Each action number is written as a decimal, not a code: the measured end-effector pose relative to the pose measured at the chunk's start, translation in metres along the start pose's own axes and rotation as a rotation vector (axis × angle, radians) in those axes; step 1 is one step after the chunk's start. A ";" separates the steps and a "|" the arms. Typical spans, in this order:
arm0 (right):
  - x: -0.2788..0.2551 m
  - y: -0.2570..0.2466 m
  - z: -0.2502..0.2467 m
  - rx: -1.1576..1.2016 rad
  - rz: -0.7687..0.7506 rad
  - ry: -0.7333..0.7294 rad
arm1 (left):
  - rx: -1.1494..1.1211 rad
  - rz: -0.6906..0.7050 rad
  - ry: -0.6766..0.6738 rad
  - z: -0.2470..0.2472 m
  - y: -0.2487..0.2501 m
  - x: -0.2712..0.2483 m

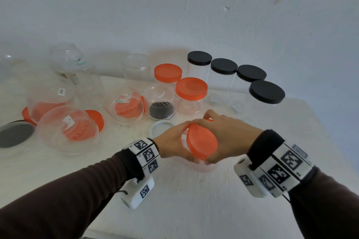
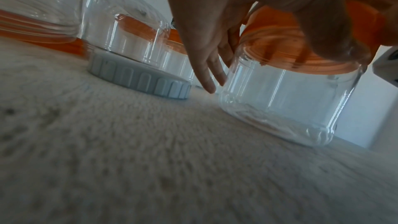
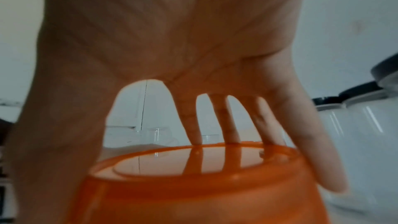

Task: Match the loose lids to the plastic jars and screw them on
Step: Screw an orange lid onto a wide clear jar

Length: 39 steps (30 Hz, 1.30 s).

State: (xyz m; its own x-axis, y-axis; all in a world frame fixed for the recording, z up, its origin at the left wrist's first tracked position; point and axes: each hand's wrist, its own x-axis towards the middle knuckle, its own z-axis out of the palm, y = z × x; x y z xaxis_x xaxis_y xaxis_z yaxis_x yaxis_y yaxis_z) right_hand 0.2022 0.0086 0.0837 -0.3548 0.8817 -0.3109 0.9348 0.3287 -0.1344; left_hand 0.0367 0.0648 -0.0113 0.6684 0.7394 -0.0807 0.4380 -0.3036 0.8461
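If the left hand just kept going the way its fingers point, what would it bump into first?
Nothing far off: the left hand already holds the clear jar under the orange lid. Its fingers point right, towards the right hand gripping that lid, so it would likely meet that next; depth is unclear.

Right hand [image 3: 172, 40] seen palm-side from the wrist, fingers [image 3: 231, 125] spread and reaching down over the far rim of an orange lid [image 3: 183, 185], thumb at left edge, black-lidded clear jars [image 3: 355, 134] at right, pale wall [image 3: 344, 14] behind
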 end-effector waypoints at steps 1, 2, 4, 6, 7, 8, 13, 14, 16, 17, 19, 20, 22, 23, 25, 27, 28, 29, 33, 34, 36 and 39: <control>-0.001 0.000 0.000 0.002 -0.010 -0.004 | -0.001 0.001 0.003 0.000 0.000 0.000; -0.002 0.001 0.000 0.002 -0.028 -0.010 | -0.007 0.003 0.003 -0.001 -0.001 0.000; -0.004 0.003 -0.001 0.004 -0.082 -0.016 | -0.019 -0.001 -0.005 -0.001 -0.001 0.000; -0.005 0.005 -0.002 0.011 -0.115 -0.023 | -0.024 -0.009 -0.015 -0.002 -0.002 0.000; -0.005 0.005 -0.002 0.009 -0.115 -0.029 | -0.025 -0.010 -0.017 -0.002 -0.001 -0.001; -0.005 0.005 -0.002 0.004 -0.115 -0.035 | -0.025 -0.011 -0.018 -0.001 -0.001 -0.001; 0.001 0.009 0.002 0.038 -0.113 -0.100 | -0.023 -0.029 -0.025 0.000 0.000 -0.001; 0.002 0.010 0.002 0.046 -0.110 -0.105 | -0.026 -0.029 -0.024 0.000 0.000 -0.001; 0.002 0.010 0.002 0.035 -0.089 -0.080 | -0.034 -0.030 -0.025 0.001 0.000 0.000; 0.001 0.009 0.002 0.017 -0.064 -0.058 | -0.038 -0.031 -0.028 0.001 0.001 -0.001; 0.000 0.006 0.004 -0.031 -0.003 0.000 | -0.047 -0.032 -0.037 0.002 0.002 -0.001; 0.000 0.003 0.005 -0.061 0.035 0.028 | -0.047 -0.031 -0.037 0.002 0.002 -0.002; 0.001 -0.003 0.010 -0.113 0.115 0.067 | -0.026 -0.032 -0.034 0.001 0.004 -0.002; 0.000 -0.004 0.012 -0.134 0.143 0.076 | -0.020 -0.033 -0.032 0.001 0.003 -0.002; -0.002 -0.002 0.013 -0.131 0.143 0.047 | -0.025 -0.036 -0.036 0.002 0.004 -0.002; -0.006 0.003 0.009 -0.013 0.056 -0.050 | -0.034 -0.035 -0.027 0.003 0.004 -0.003; -0.007 0.006 0.006 0.038 -0.003 -0.103 | -0.030 -0.033 -0.020 0.003 0.004 -0.003; -0.008 0.007 0.003 0.054 -0.049 -0.141 | -0.021 -0.033 -0.018 0.004 0.004 -0.002; -0.007 0.001 0.006 -0.038 0.026 -0.006 | -0.035 -0.032 -0.024 0.004 0.004 -0.003; -0.006 -0.004 0.009 -0.077 0.091 0.048 | -0.042 -0.035 -0.030 0.003 0.005 -0.003; -0.004 -0.012 0.016 -0.146 0.186 0.091 | -0.031 -0.040 -0.038 0.003 0.007 -0.004; -0.006 -0.006 0.011 -0.079 0.154 0.029 | -0.014 -0.040 -0.023 0.003 0.006 -0.004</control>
State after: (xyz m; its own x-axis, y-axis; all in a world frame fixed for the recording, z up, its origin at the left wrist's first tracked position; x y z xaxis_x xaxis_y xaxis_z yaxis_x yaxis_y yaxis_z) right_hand 0.1983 -0.0022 0.0755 -0.2078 0.9327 -0.2947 0.9768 0.2137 -0.0123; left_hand 0.0387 0.0584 -0.0070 0.6641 0.7368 -0.1269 0.4566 -0.2652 0.8492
